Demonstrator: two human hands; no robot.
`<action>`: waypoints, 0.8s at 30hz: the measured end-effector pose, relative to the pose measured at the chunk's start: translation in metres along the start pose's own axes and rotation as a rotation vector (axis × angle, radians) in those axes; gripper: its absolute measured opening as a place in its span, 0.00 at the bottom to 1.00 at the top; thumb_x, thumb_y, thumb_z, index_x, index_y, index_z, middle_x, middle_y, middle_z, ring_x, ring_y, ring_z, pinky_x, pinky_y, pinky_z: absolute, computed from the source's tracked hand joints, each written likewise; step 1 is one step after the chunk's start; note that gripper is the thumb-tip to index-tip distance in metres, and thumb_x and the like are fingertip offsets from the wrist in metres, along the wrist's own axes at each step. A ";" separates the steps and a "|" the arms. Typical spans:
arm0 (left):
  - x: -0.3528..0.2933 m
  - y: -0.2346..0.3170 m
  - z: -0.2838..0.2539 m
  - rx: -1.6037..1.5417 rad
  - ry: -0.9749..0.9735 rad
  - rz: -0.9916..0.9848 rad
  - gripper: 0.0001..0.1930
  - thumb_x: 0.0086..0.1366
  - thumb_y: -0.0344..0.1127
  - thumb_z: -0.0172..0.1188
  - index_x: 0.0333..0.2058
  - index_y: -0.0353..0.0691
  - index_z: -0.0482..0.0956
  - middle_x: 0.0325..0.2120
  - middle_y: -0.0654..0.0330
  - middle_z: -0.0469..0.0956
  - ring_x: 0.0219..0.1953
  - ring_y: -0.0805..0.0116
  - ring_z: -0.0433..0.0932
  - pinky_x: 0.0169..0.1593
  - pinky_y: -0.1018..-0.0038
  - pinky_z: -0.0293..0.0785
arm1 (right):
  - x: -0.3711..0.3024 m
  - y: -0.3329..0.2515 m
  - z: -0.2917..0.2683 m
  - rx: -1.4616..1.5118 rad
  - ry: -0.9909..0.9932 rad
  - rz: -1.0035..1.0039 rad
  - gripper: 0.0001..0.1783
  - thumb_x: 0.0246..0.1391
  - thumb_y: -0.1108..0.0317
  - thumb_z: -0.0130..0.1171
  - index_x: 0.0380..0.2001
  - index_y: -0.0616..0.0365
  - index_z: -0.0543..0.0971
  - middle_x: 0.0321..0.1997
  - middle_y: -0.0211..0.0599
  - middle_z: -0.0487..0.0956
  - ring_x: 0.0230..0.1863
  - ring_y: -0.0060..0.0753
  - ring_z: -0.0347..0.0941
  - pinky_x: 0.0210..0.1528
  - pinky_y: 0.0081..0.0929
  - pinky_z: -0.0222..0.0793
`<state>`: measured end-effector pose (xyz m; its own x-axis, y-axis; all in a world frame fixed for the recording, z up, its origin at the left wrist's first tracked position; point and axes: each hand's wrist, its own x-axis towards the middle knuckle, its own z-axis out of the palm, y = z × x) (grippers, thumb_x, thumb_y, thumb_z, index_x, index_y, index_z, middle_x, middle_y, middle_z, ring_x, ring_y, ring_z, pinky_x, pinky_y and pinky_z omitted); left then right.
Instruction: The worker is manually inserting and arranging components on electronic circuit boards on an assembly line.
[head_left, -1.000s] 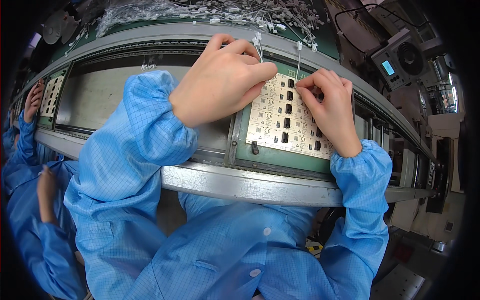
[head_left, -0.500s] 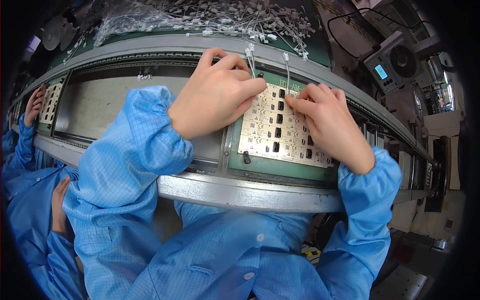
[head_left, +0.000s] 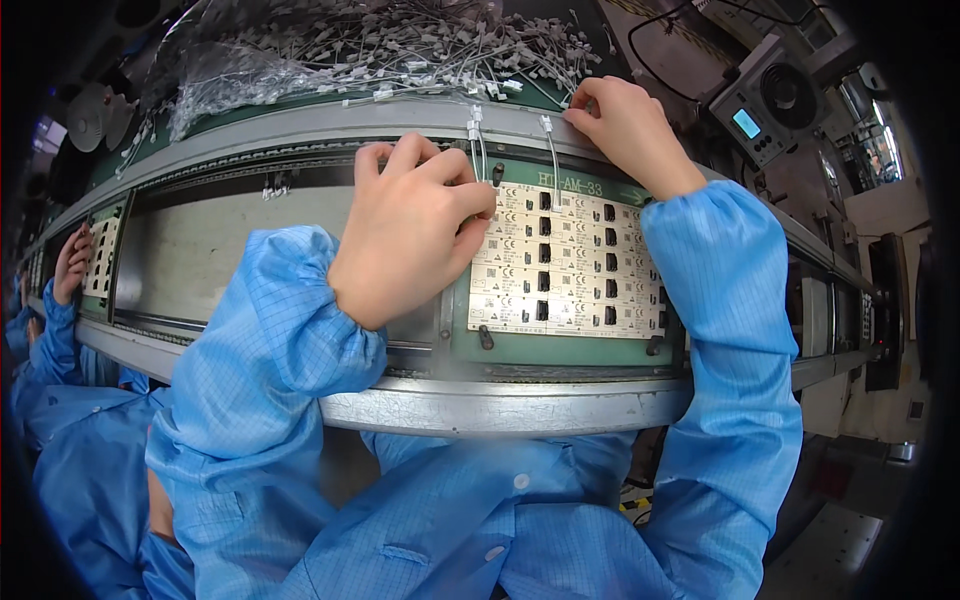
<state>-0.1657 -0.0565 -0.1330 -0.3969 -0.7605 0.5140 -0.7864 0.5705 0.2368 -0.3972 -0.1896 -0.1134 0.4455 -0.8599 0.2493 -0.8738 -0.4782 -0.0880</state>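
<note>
A panel of cream circuit boards (head_left: pixel 578 315) with black parts in columns lies on a green carrier plate (head_left: pixel 530 346) before me. My left hand (head_left: pixel 415 225) is closed in a pinch at the panel's upper left edge; its fingers hide what is between them. Two thin white cables (head_left: pixel 478 140) run down to just behind those fingers. Another white cable (head_left: pixel 554 160) reaches from the rail onto the panel's top row. Beyond the panel, my right hand (head_left: pixel 625 125) has its fingers drawn together beside loose cable ends; whether one is between the fingertips cannot be made out.
A heap of white connector cables (head_left: pixel 420 55) and clear plastic bagging (head_left: pixel 235 80) lie behind the metal rail (head_left: pixel 330 122). A device with a lit screen and fan (head_left: pixel 765 105) stands at far right. At left, another person's hand (head_left: pixel 73 262) touches a similar panel (head_left: pixel 101 255).
My right hand has left the panel and moved up to the cable heap, uncovering the right-hand boards. My left hand stays by the panel's upper left edge. The view has shifted slightly.
</note>
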 end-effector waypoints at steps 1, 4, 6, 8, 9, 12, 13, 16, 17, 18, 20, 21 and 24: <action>0.000 0.002 0.001 0.004 -0.006 -0.004 0.02 0.54 0.33 0.65 0.28 0.46 0.82 0.29 0.68 0.76 0.44 0.64 0.72 0.52 0.56 0.61 | 0.005 -0.001 0.005 0.028 -0.063 0.068 0.10 0.57 0.64 0.58 0.36 0.58 0.81 0.38 0.42 0.80 0.41 0.47 0.77 0.44 0.40 0.71; 0.000 0.007 0.006 -0.016 -0.041 -0.094 0.03 0.53 0.32 0.65 0.28 0.46 0.82 0.30 0.67 0.76 0.43 0.63 0.71 0.50 0.57 0.61 | 0.009 0.001 0.017 -0.169 0.023 0.013 0.10 0.56 0.64 0.58 0.36 0.59 0.81 0.37 0.42 0.80 0.40 0.49 0.77 0.43 0.40 0.72; 0.001 0.010 0.004 0.030 -0.010 -0.063 0.03 0.53 0.32 0.65 0.28 0.46 0.82 0.29 0.67 0.75 0.41 0.63 0.71 0.49 0.58 0.61 | 0.013 0.005 0.016 -0.130 0.033 -0.035 0.10 0.55 0.65 0.58 0.36 0.59 0.81 0.37 0.43 0.80 0.39 0.49 0.77 0.42 0.40 0.72; 0.000 0.011 0.001 0.034 -0.050 -0.095 0.04 0.53 0.32 0.65 0.29 0.47 0.82 0.30 0.68 0.76 0.43 0.63 0.71 0.51 0.59 0.60 | 0.019 0.012 0.012 -0.043 0.078 -0.091 0.10 0.55 0.66 0.59 0.36 0.60 0.80 0.35 0.44 0.80 0.36 0.47 0.78 0.40 0.38 0.74; 0.000 0.012 0.000 0.036 -0.082 -0.124 0.05 0.54 0.32 0.65 0.31 0.47 0.81 0.31 0.68 0.76 0.45 0.62 0.72 0.53 0.61 0.60 | 0.021 0.016 0.006 0.061 0.055 -0.093 0.10 0.55 0.66 0.60 0.36 0.61 0.80 0.34 0.45 0.80 0.34 0.44 0.78 0.38 0.37 0.74; 0.002 0.012 0.002 0.021 -0.113 -0.159 0.05 0.53 0.32 0.65 0.31 0.47 0.82 0.32 0.68 0.77 0.45 0.62 0.72 0.52 0.61 0.60 | 0.025 0.029 -0.019 0.394 -0.039 0.005 0.11 0.57 0.65 0.61 0.39 0.60 0.80 0.32 0.39 0.82 0.31 0.29 0.78 0.36 0.26 0.75; 0.005 0.014 0.002 0.012 -0.122 -0.136 0.05 0.53 0.32 0.65 0.31 0.47 0.82 0.32 0.68 0.77 0.45 0.62 0.72 0.52 0.61 0.60 | 0.024 0.039 -0.029 0.554 -0.081 0.102 0.10 0.59 0.65 0.61 0.40 0.60 0.80 0.33 0.36 0.82 0.32 0.26 0.78 0.38 0.23 0.75; 0.005 0.010 0.000 0.010 -0.077 -0.124 0.03 0.54 0.32 0.64 0.29 0.46 0.82 0.30 0.67 0.76 0.42 0.62 0.72 0.49 0.59 0.61 | 0.027 0.013 -0.051 0.795 -0.074 0.167 0.10 0.58 0.66 0.57 0.36 0.63 0.79 0.28 0.35 0.81 0.30 0.24 0.77 0.32 0.20 0.70; 0.008 0.010 -0.005 0.026 -0.081 -0.146 0.03 0.53 0.32 0.64 0.28 0.47 0.83 0.30 0.68 0.77 0.43 0.61 0.72 0.48 0.59 0.61 | 0.025 0.014 -0.052 0.842 -0.046 0.222 0.09 0.58 0.67 0.58 0.36 0.63 0.79 0.28 0.33 0.80 0.27 0.20 0.74 0.30 0.17 0.67; 0.010 0.010 -0.008 0.041 -0.085 -0.167 0.02 0.53 0.33 0.65 0.28 0.48 0.83 0.30 0.68 0.78 0.43 0.60 0.72 0.48 0.59 0.62 | 0.022 0.017 -0.055 0.847 -0.034 0.238 0.09 0.58 0.67 0.58 0.36 0.63 0.79 0.28 0.33 0.80 0.27 0.20 0.74 0.30 0.17 0.67; 0.013 0.009 -0.010 0.042 -0.114 -0.185 0.02 0.53 0.34 0.65 0.27 0.48 0.83 0.30 0.68 0.78 0.43 0.59 0.72 0.47 0.59 0.62 | 0.019 0.020 -0.054 1.050 0.007 0.215 0.08 0.59 0.67 0.60 0.36 0.62 0.79 0.28 0.31 0.79 0.26 0.17 0.70 0.30 0.14 0.65; 0.014 0.009 -0.011 0.055 -0.158 -0.200 0.02 0.53 0.34 0.65 0.27 0.48 0.84 0.30 0.69 0.78 0.43 0.59 0.72 0.47 0.59 0.62 | 0.016 0.023 -0.054 1.150 0.027 0.201 0.08 0.59 0.67 0.61 0.37 0.61 0.79 0.29 0.29 0.78 0.25 0.15 0.69 0.30 0.13 0.64; 0.020 0.010 -0.013 0.072 -0.247 -0.233 0.01 0.53 0.34 0.65 0.26 0.47 0.84 0.29 0.69 0.79 0.43 0.59 0.72 0.47 0.59 0.63 | 0.000 0.024 -0.061 1.182 0.140 0.151 0.07 0.60 0.67 0.61 0.37 0.61 0.79 0.29 0.29 0.78 0.27 0.15 0.70 0.31 0.12 0.65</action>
<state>-0.1750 -0.0623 -0.1092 -0.2980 -0.9250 0.2356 -0.8974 0.3556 0.2612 -0.4298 -0.1905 -0.0570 0.2651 -0.9294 0.2566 -0.1634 -0.3056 -0.9380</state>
